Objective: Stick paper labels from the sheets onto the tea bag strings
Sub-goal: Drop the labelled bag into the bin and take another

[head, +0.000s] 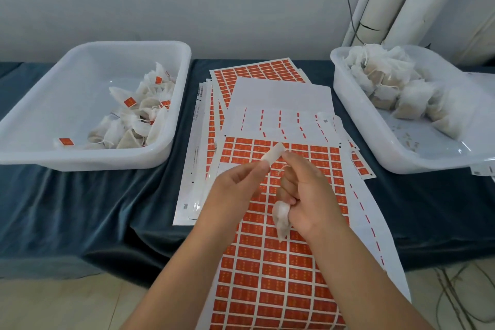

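Label (272, 156) is off its backing and pinched by one end in my left hand (237, 186), white side showing, held up over the orange sticker sheet (267, 289). My right hand (308, 195) has the tea bag (280, 218) tucked under its curled lower fingers, while thumb and forefinger pinch the string (283, 169) just beside the label. Trick here imo: keep that string taut, lay it across the middle of the sticky side, then fold both halves together square. Both hands sit close together, backs toward me, wrists angled in toward each other.
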Demonstrator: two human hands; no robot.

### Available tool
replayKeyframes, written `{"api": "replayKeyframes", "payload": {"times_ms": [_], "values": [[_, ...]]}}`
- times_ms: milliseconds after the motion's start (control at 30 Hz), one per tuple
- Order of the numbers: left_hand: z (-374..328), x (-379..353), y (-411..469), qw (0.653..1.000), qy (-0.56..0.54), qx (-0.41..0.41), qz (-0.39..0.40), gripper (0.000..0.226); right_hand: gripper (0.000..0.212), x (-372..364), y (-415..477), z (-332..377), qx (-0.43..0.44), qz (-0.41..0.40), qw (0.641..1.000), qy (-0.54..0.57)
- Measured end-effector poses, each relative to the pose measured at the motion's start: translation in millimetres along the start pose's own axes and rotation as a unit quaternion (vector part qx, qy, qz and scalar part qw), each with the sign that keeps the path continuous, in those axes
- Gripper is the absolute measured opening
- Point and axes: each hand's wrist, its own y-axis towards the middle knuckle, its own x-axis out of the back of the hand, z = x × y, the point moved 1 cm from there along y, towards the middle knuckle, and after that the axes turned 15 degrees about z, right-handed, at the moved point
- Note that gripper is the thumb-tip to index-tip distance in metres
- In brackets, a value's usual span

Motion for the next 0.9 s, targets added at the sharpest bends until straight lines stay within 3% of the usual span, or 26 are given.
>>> {"api": "replayKeyframes", "payload": {"times_ms": [133, 233, 367, 533, 733, 900], "values": [[-1, -12, -2, 0.983, -0.184, -0.002, -0.011, 0.026, 0.015, 1, -8, -4, 0.014, 0.014, 0.998, -0.065], [-1, -5, -1, 0.971, -0.234, -0.029, -0.05, 0.013, 0.02, 3, -15, -2, 0.037, 0.04, 0.976, -0.21], [-4, 11, -1, 0.987, -0.091, -0.087, -0.103, 0.012, 0.032, 10, -26, 14, 0.072, 0.098, 0.911, -0.394], [-8, 18, -1, 0.989, 0.073, -0.092, -0.084, 0.014, 0.051, 12, -37, 35, 0.083, 0.088, 0.851, -0.511], [-6, 8, 4, 0.977, 0.186, -0.1, 0.006, 0.014, 0.048, 15, -43, 47, 0.137, 0.065, 0.836, -0.527], [-8, 3, 3, 0.976, 0.159, -0.119, 0.09, 0.017, 0.043, 16, -36, 51, 0.133, 0.067, 0.82, -0.552]]}}
